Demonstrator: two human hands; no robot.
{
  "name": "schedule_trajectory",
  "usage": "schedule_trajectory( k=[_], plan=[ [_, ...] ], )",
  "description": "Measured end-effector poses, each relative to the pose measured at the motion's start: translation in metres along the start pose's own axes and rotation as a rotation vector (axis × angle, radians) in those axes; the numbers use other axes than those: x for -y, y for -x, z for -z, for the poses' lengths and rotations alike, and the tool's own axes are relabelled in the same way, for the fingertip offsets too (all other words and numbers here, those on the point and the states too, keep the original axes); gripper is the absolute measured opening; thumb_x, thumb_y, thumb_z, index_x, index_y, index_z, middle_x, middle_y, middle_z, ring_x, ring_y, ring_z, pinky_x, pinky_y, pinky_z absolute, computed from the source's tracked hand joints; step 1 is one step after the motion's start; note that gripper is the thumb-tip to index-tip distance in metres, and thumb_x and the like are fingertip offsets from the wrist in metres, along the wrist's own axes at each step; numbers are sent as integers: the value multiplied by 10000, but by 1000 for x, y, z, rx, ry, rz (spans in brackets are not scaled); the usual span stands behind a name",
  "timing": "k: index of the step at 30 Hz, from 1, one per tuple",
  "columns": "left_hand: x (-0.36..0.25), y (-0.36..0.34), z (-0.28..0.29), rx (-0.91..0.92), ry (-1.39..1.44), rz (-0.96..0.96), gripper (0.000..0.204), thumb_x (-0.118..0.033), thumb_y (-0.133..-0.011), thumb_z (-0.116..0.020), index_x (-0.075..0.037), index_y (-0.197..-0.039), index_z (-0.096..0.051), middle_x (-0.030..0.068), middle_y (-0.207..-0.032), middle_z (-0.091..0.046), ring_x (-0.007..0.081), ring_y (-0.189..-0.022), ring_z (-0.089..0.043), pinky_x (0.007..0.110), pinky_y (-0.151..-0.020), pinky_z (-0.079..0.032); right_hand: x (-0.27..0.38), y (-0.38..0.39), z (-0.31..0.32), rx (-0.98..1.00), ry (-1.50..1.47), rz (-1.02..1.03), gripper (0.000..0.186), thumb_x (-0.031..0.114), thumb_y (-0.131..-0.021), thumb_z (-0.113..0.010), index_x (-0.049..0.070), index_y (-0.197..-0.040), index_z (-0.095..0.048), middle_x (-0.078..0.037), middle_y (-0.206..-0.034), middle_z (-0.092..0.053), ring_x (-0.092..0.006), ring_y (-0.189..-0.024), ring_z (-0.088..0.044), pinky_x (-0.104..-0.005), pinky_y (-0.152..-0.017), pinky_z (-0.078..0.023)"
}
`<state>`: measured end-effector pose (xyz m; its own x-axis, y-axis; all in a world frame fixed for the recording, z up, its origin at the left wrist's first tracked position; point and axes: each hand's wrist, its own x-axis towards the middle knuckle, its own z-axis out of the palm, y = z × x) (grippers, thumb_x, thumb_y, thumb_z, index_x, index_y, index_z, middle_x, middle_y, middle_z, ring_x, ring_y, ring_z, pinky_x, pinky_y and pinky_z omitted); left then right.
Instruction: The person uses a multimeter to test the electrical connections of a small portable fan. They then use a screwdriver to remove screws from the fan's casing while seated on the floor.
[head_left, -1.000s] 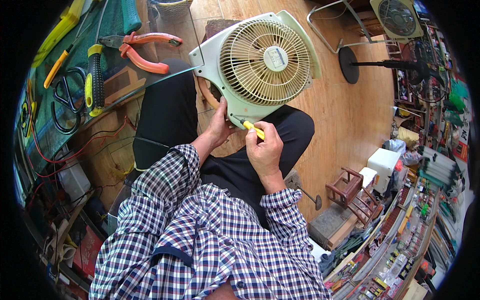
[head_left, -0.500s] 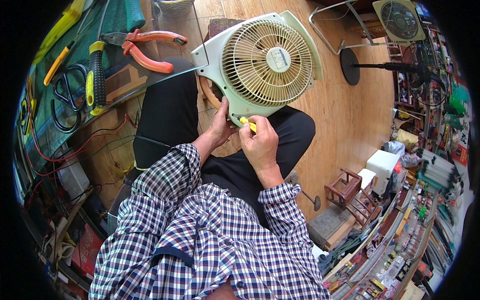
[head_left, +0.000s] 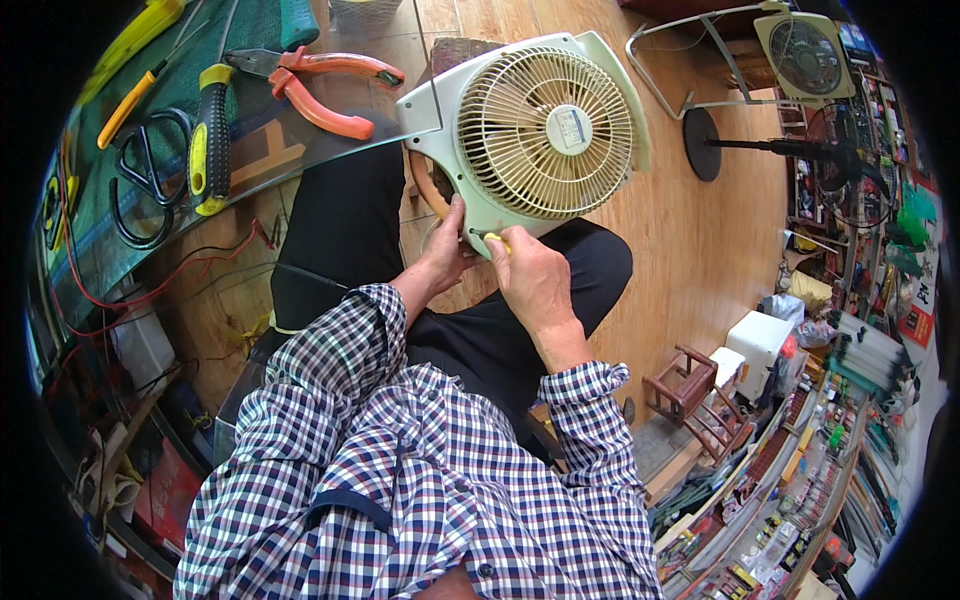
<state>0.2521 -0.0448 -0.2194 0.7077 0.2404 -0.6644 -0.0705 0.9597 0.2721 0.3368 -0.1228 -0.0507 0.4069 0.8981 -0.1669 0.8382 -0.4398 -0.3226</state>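
A pale cream box fan [head_left: 505, 215] with a round wire grille [head_left: 500, 125] lies face up above my lap and knees. My left hand [head_left: 440, 250] grips its lower-left corner, near the tan curved handle [head_left: 428, 180]. My right hand [head_left: 530, 285] is closed on a small yellow screwdriver [head_left: 494, 241], mostly hidden by the fingers, with its tip at the lower corner of the casing. At the upper left, a glass top [head_left: 255, 175] bears red-handled pliers [head_left: 322, 118], a black-and-yellow screwdriver [head_left: 210, 140], a thin orange screwdriver [head_left: 128, 108] and a black coiled item [head_left: 145, 180].
A round black stand base [head_left: 701, 145] and another fan [head_left: 805, 55] stand at upper right. A brown wooden stool [head_left: 685, 385], a white box [head_left: 750, 345] and crowded parts [head_left: 800, 480] line the right. Red and black wires [head_left: 160, 300] hang at the left.
The fan has shifted slightly right in view. My right hand has turned on the yellow screwdriver, covering more of its handle and moving a little right; my left hand keeps its grip.
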Motion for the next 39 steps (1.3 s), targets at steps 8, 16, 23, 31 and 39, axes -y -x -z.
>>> schedule_trajectory(
  k=[8, 16, 23, 31, 39],
  plan=[
    [0, -2, 3, 17, -16, 12, 803, -792, -1093, -374, -186, -1605, -499, 64, -1534, -590, 270, -1379, -567, 553, -1159, -446, 9, -9, 15, 121, 81, 44, 180, 90, -954, -773, 29, -1074, -654, -175, -989, -708, -386, -950, -722, -477, -794, -580],
    [6, -9, 8, 80, 25, -29, 815, -792, -1093, -370, -177, -1611, -503, 82, -1555, -582, 276, -1403, -554, 559, -1175, -430, 13, -10, 9, 17, 73, 177, 234, 68, -949, -761, 9, -1129, -624, -193, -1011, -698, -385, -968, -713, -489, -818, -582],
    [-4, 6, -6, 21, -1, -5, 802, -791, -1095, -368, -183, -1596, -522, 77, -1549, -592, 272, -1412, -559, 558, -1175, -431, 15, -6, 9, -51, 28, 199, 293, 113, -954, -768, 0, -1183, -624, -200, -1082, -668, -399, -1062, -686, -482, -875, -581],
    [-1, 5, -3, 24, -2, -1, 784, -784, -1099, -364, -183, -1567, -551, 75, -1496, -628, 265, -1360, -605, 545, -1148, -466, 10, -5, 5, -112, -6, 189, 344, 216, -1026, -736, -3, -1260, -611, -217, -1105, -740, -415, -1000, -743, -510, -829, -596],
    [-7, 13, -9, 36, -14, -6, 800, -778, -1103, -359, -178, -1613, -500, 91, -1548, -585, 288, -1386, -585, 560, -1178, -449, 3, -8, -1, -198, -63, 215, 356, 239, -1054, -715, 3, -1287, -585, -224, -1099, -745, -424, -1005, -744, -499, -826, -599]
  ],
)
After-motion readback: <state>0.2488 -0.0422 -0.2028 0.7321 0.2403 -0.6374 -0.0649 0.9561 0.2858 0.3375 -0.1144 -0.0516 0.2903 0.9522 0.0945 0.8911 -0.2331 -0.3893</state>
